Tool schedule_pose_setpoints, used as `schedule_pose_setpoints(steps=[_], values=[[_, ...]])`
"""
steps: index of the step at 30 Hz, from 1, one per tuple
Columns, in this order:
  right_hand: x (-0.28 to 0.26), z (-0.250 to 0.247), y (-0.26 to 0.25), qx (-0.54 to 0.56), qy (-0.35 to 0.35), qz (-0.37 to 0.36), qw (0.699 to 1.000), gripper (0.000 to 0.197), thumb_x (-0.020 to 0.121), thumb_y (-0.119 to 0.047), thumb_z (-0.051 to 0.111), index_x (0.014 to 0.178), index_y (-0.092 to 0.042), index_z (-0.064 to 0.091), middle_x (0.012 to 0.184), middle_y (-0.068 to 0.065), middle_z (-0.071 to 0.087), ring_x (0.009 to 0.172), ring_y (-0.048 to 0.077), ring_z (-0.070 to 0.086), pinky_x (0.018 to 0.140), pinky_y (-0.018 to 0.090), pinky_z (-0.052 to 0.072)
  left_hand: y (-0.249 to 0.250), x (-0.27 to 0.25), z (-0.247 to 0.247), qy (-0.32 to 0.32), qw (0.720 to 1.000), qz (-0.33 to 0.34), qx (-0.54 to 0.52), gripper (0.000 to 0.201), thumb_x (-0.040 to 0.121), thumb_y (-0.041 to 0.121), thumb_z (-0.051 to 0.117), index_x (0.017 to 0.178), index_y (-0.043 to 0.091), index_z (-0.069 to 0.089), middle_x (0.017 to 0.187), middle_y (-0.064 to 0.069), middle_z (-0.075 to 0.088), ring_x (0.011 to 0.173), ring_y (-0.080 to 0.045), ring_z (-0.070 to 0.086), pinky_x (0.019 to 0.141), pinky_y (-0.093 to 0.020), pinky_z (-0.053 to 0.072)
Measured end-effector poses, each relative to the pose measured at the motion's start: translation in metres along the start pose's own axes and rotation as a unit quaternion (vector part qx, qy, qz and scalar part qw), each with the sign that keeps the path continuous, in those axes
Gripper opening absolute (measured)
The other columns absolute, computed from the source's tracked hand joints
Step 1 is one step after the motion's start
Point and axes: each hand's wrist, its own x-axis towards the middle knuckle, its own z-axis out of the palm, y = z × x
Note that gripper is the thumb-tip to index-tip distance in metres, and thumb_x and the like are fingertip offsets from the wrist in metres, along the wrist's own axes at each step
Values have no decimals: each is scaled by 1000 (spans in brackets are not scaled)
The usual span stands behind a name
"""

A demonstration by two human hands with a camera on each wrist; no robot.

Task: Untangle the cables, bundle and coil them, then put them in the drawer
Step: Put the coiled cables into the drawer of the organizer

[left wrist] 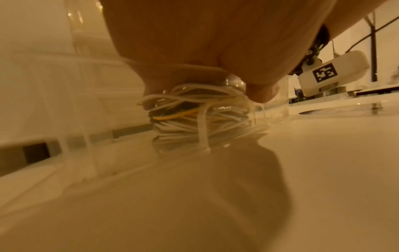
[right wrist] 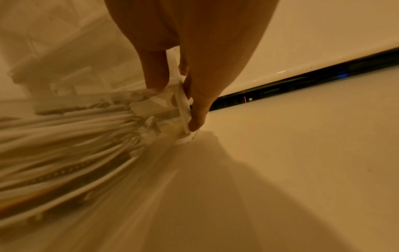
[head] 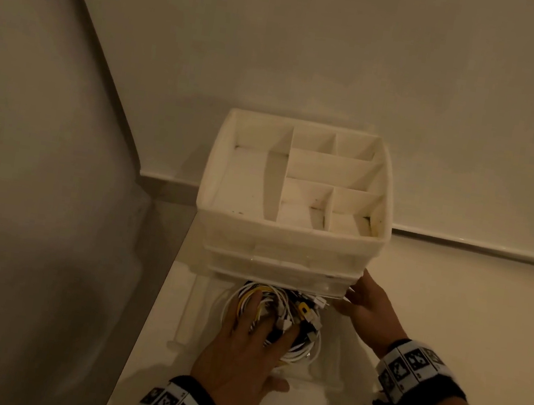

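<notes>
Left hand (head: 243,354): spread, pressing cable bundle (head: 280,312) into clear drawer (head: 333,349).
Right hand (head: 367,307): pinching drawer's wall beside organiser (head: 287,240).
Risk: released loops likely spring up, snagging under organiser on closing.

Your left hand (head: 237,354) lies palm-down, fingers spread; your right hand (head: 369,308) reaches forward, fingers pinching the drawer (right wrist: 183,109) wall.

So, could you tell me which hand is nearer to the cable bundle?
Left. The left hand rests on the cable bundle in the drawer; the right hand is beside it, gripping the organizer's front right corner.
</notes>
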Motion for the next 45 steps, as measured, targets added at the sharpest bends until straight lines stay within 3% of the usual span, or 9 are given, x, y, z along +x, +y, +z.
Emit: schedule_pose_setpoints(steps=[8, 12, 15, 19, 23, 26, 30, 34, 45], values=[[-13, 4, 9, 58, -13, 50, 997, 77, 66, -7, 51, 134, -44, 49, 127, -14, 62, 125, 16, 54, 103, 48, 45, -9, 16, -5, -8, 999, -45, -14, 83, 79, 72, 40, 148, 29, 23, 154, -12, 26, 141, -47, 18, 108, -67, 22], [-16, 12, 2, 23, 10, 37, 999, 63, 77, -29, 57, 135, -49, 42, 125, -9, 61, 114, 9, 58, 100, 41, 47, -9, 13, -13, -26, 998, -47, -19, 86, 80, 75, 35, 150, 31, 14, 154, -7, 22, 144, -43, 2, 111, -65, 13], [-18, 16, 6, 18, 33, 38, 999, 63, 86, -17, 62, 137, -46, 40, 125, -6, 61, 118, 14, 57, 96, 36, 47, -13, 2, -29, 42, 994, -49, -86, 84, 83, 78, 31, 151, 30, 19, 154, -1, 20, 145, -32, 4, 116, -55, 10], [-18, 19, 8, -13, 39, 36, 999, 71, 88, -13, 64, 142, -46, 32, 136, -9, 52, 124, 16, 53, 101, 39, 47, -59, -18, -35, 274, 893, -250, -254, 55, 83, 42, 57, 132, 20, 47, 131, -6, 45, 118, -27, 42, 100, -43, 35], [-22, 31, 10, 14, 58, 36, 998, 73, 93, -15, 59, 149, -41, 18, 143, -14, 45, 121, 2, 53, 104, 39, 44, -100, 0, -22, 136, 776, -323, -524, 97, 68, 11, 71, 148, 34, 21, 150, 4, 24, 124, -28, 44, 100, -47, 44], [-23, 45, 9, 0, 62, -3, 998, 61, 97, -13, 52, 146, -39, 26, 134, -31, 46, 117, -14, 49, 103, 32, 44, -97, 12, -13, 129, 798, -274, -521, 83, 82, -1, 60, 148, 35, 26, 147, -1, 37, 127, -30, 46, 103, -43, 43], [-21, 57, 12, -4, 131, 4, 991, 52, 95, -10, 51, 139, -36, 41, 129, -17, 57, 118, 9, 56, 98, 33, 47, -96, 17, -6, 177, 771, -319, -522, 67, 91, -4, 53, 145, 30, 34, 134, -8, 56, 102, -23, 62, 86, -26, 49], [-20, 58, 13, 0, 163, 17, 987, 37, 95, -18, 53, 128, -36, 54, 113, -22, 65, 106, 7, 62, 88, 32, 51, -108, 21, -3, 145, 746, -290, -582, 78, 83, -8, 61, 144, 30, 32, 130, 0, 59, 104, -15, 65, 84, -24, 52], [-13, 56, -2, -33, 242, 40, 969, 23, 89, -10, 53, 103, -28, 50, 85, -8, 58, 86, 24, 60, 72, 29, 41, -97, 37, -3, 240, 811, -298, -442, 34, 83, 6, 68, 109, 22, 54, 117, -9, 62, 107, -25, 58, 86, -31, 44]])
